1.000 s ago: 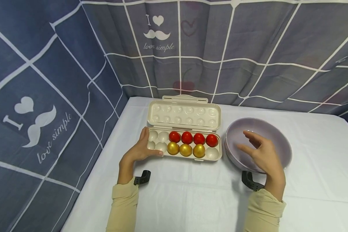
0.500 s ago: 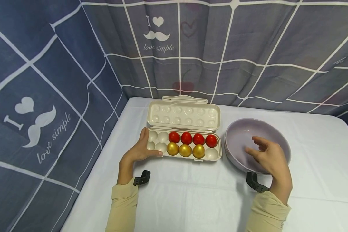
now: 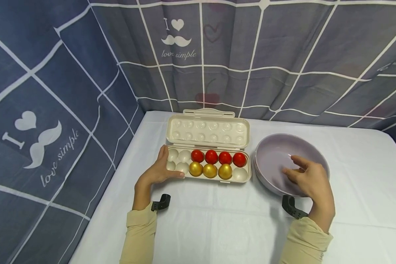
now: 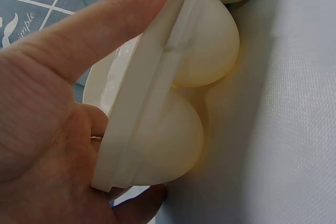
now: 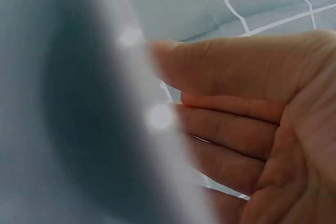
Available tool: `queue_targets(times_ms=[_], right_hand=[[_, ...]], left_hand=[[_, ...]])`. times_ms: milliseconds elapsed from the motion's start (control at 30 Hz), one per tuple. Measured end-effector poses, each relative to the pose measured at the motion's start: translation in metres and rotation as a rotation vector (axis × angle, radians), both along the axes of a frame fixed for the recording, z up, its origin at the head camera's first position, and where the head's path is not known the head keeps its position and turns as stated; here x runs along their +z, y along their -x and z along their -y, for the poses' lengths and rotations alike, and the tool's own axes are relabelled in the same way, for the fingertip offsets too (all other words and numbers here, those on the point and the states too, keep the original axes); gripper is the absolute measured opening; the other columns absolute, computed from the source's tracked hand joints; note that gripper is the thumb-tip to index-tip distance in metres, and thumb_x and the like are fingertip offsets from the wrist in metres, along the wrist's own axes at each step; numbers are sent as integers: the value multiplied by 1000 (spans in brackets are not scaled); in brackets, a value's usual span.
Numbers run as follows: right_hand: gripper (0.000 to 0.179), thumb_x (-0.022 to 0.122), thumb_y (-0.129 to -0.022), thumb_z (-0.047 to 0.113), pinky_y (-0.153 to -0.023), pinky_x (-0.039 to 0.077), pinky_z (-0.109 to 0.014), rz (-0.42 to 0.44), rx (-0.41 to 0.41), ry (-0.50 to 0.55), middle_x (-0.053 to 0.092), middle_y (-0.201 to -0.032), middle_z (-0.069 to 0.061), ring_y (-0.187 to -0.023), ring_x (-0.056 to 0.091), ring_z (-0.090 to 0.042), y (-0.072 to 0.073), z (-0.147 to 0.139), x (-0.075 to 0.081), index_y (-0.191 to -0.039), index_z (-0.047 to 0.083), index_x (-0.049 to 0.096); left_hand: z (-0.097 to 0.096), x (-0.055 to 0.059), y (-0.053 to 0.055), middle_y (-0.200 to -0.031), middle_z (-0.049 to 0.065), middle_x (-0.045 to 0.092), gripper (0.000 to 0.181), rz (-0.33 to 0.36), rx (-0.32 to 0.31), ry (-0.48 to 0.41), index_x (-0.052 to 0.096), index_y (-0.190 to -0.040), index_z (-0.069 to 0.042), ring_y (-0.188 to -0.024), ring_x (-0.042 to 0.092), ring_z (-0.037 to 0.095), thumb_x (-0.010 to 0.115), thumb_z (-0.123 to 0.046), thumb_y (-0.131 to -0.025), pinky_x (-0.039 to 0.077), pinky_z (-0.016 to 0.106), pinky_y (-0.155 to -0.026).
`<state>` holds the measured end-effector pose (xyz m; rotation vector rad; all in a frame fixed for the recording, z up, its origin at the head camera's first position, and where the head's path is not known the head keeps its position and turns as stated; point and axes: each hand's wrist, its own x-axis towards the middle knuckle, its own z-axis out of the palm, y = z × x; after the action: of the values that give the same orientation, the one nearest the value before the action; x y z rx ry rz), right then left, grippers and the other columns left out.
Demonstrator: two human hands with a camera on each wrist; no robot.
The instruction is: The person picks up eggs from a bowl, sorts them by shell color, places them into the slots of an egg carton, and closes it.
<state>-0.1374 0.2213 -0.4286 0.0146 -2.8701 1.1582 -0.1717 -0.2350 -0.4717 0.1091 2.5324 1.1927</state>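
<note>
My left hand [image 3: 157,169] grips the left end of an open cream egg box [image 3: 245,175], thumb along the front edge and fingers round the far side. The left wrist view shows the thumb [image 4: 105,24] over the box's rim and the rounded undersides of its cups [image 4: 168,140]. Several red eggs [image 3: 211,157] fill the back row's right part, with gold eggs [image 3: 210,171] in front of them. My right hand [image 3: 313,179] hovers over a pale purple bowl [image 3: 270,157], fingers loosely bent. In the right wrist view nothing shows between thumb and fingers [image 5: 231,129]; the bowl's blurred rim hides the fingertips.
The box's lid [image 3: 208,130] lies folded back behind it. A white cloth [image 3: 217,220] covers the table, and grey-blue checked curtains [image 3: 231,47] hang behind and on the left. Each wrist wears a black band [image 3: 161,202].
My right hand has moved to the right and slightly down over the bowl, its thumb and fingers drawing a little closer together. My left hand keeps its grip on the egg box.
</note>
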Motion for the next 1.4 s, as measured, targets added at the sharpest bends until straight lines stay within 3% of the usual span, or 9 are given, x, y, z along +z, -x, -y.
queue_targets(times_ms=[100, 167, 267, 433, 767, 1100, 1400], right_hand=[[61, 74, -90, 30, -76, 42, -16, 27, -28, -1, 61, -123, -30, -97, 67, -20, -2, -3, 2, -137, -5, 55], [62, 73, -90, 31, -84, 44, -27, 47, -37, 3, 58, -127, -30, -100, 66, -21, -2, -5, 2, -137, -5, 54], [62, 72, -91, 29, -90, 42, -46, 65, -30, 9, 55, -130, -32, -111, 62, -32, -1, -5, 0, -137, -8, 53], [64, 73, -91, 29, -98, 37, -58, 92, 1, 42, 51, -134, -34, -128, 44, -47, 2, -3, -3, -137, -10, 51], [59, 72, -89, 17, -97, 37, -57, 114, 127, -26, 55, -128, -36, -123, 47, -50, 8, 5, -5, -133, -15, 50], [52, 75, -85, 17, -93, 41, -50, 104, 224, -50, 66, -114, -23, -107, 56, -38, 16, 20, -11, -127, -9, 60], [47, 74, -84, 10, -86, 44, -48, 86, 281, -79, 66, -109, -23, -93, 58, -33, 25, 32, -21, -124, -11, 61]], left_hand=[[0, 0, 0, -160, 19, -22, 130, -5, -2, -2, -14, -153, 3, -147, -17, 32, 84, -36, -76, 2, 54, -117], [0, 0, 0, -160, 20, -22, 131, -8, -3, -3, -14, -153, 3, -147, -17, 32, 84, -36, -76, 2, 54, -117], [0, 0, 0, -160, 20, -22, 130, -10, -3, -3, -14, -153, 3, -147, -17, 33, 84, -35, -76, 2, 54, -117], [0, 1, -1, -160, 19, -23, 131, -4, -5, 5, -14, -153, 3, -147, -17, 32, 84, -37, -76, 2, 54, -116], [0, 1, 0, -160, 18, -24, 130, -3, 2, -13, -15, -153, 2, -147, -17, 32, 84, -34, -76, 2, 54, -117], [0, 0, 0, -160, 18, -24, 130, 5, 9, -8, -14, -153, 1, -147, -17, 32, 84, -34, -76, 1, 53, -117], [0, 0, 0, -160, 17, -23, 130, 3, 5, 3, -14, -153, 1, -147, -17, 31, 84, -35, -77, 1, 53, -117]])
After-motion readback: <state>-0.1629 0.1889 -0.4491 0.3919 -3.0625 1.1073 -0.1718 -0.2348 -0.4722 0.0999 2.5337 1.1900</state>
